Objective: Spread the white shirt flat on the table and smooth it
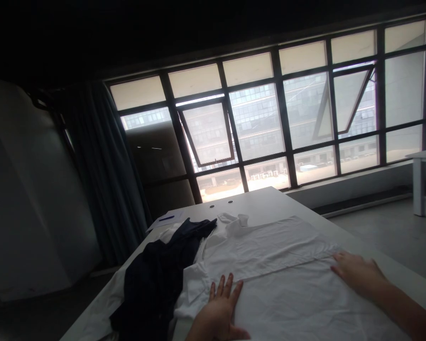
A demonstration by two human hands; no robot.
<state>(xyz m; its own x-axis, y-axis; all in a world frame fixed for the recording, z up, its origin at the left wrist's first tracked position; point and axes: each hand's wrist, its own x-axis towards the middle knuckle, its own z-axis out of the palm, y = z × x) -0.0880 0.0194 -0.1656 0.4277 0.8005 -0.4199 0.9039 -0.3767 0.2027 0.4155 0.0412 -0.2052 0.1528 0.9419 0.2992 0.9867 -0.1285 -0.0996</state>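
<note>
A white shirt (270, 246) lies spread across the white table, with wrinkles and a long seam or edge running crosswise over it. My left hand (220, 308) rests on the shirt near that line, palm down and fingers spread. Toward the right end of the same line is my right hand (358, 272), its fingers bent together at the cloth and seemingly pinching it. The fingertips there are partly hidden. Left of the shirt, a dark navy garment (156, 270) lies in a heap and touches the white cloth.
More white cloth shows under the dark garment. Paper with a dark pen (166, 218) lies at the table's far left corner. The table (266, 201) has two round holes at its far end. Beyond are windows, a dark curtain (106, 180), and another white table (418, 184) at right.
</note>
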